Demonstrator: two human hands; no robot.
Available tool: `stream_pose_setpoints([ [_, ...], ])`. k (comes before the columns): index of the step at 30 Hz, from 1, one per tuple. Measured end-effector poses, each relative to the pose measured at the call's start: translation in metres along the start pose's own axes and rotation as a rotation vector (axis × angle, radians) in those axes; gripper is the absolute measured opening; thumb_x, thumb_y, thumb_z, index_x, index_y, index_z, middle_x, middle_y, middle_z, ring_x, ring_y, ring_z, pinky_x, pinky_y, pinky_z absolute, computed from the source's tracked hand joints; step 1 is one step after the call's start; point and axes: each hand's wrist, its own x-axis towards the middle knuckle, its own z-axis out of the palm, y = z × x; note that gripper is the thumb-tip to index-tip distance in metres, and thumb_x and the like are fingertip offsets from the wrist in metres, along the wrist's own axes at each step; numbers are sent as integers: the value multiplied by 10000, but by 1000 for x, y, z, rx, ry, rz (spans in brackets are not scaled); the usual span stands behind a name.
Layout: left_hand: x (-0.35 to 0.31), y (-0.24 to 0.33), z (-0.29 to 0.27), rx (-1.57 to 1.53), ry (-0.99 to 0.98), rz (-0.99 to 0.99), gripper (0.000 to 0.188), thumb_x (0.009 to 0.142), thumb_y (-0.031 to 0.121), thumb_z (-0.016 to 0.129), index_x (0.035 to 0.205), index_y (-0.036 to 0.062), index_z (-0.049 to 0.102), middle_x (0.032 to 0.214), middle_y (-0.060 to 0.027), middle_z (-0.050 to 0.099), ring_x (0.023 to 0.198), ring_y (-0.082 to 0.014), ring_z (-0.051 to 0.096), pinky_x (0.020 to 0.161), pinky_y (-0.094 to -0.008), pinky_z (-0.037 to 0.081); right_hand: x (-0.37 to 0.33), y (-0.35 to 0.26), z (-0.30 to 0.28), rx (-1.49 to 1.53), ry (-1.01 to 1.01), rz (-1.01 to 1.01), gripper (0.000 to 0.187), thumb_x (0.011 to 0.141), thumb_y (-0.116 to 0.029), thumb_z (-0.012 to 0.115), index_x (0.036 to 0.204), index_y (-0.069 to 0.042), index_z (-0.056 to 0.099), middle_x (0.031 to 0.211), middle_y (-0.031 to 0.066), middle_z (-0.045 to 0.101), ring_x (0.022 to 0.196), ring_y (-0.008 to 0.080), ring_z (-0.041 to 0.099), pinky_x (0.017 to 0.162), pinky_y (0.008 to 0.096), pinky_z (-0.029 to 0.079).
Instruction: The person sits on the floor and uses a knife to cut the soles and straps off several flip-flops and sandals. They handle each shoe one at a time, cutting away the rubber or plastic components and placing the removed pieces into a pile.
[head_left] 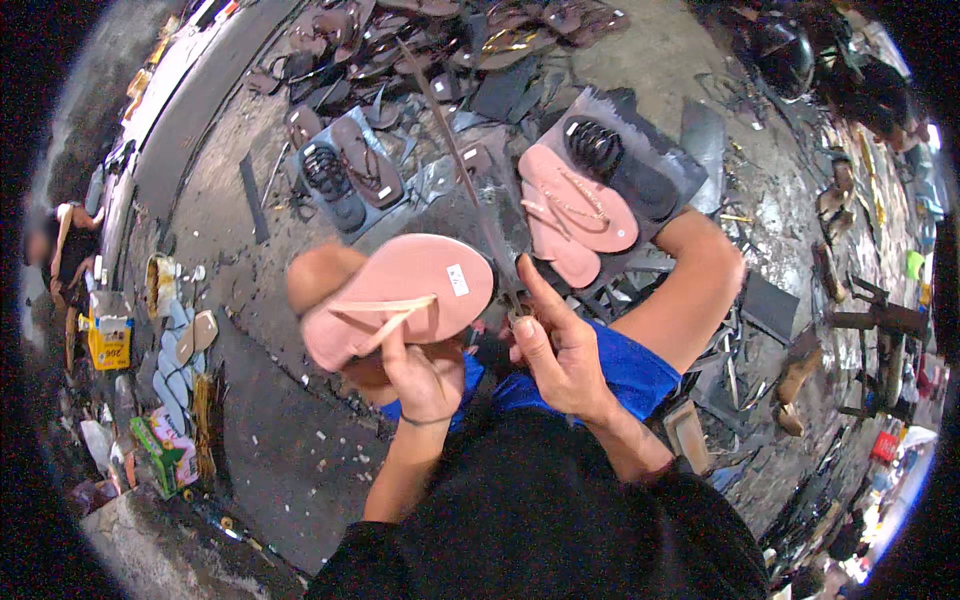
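My left hand (427, 382) grips a pink flip-flop (425, 268) from below, with fingers curled under its sole. Pale thong straps cross its top, and a small white label is stuck near the rounded end. In my right hand (568, 372) is a long thin knife (458, 160), its narrow blade slanting up and away to the left. The index finger lies along the blade's lower end, and the handle is mostly hidden in the fist. The blade passes just right of the flip-flop; I cannot tell whether they touch. Beyond the knife lie more pink flip-flops (607, 212).
Dark sandals with black straps (594, 150) rest on a sheet at the far right, others (368, 165) at the far left. A heap of brown sandals (520, 35) lies at the back. Scraps litter the floor; a yellow package (107, 340) stands at left.
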Motion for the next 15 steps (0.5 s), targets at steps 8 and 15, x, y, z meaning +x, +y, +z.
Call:
stream_pose_setpoints([
  [8, 71, -19, 52, 16, 357, 90, 434, 948, 360, 589, 1331, 160, 549, 1265, -69, 599, 1157, -276, 586, 901, -479, 544, -18, 7, -25, -685, 342, -350, 407, 906, -161, 687, 1290, -71, 585, 880, 131, 705, 678, 172, 654, 639, 303, 549],
  [15, 29, -24, -4, -40, -28, -74, 353, 937, 241, 654, 1242, 76, 589, 1176, -82, 665, 1065, -200, 651, 971, -396, 546, -79, -5, -43, -772, 321, -145, 318, 843, -152, 744, 1142, -68, 677, 864, 118, 704, 670, 222, 680, 605, 317, 558],
])
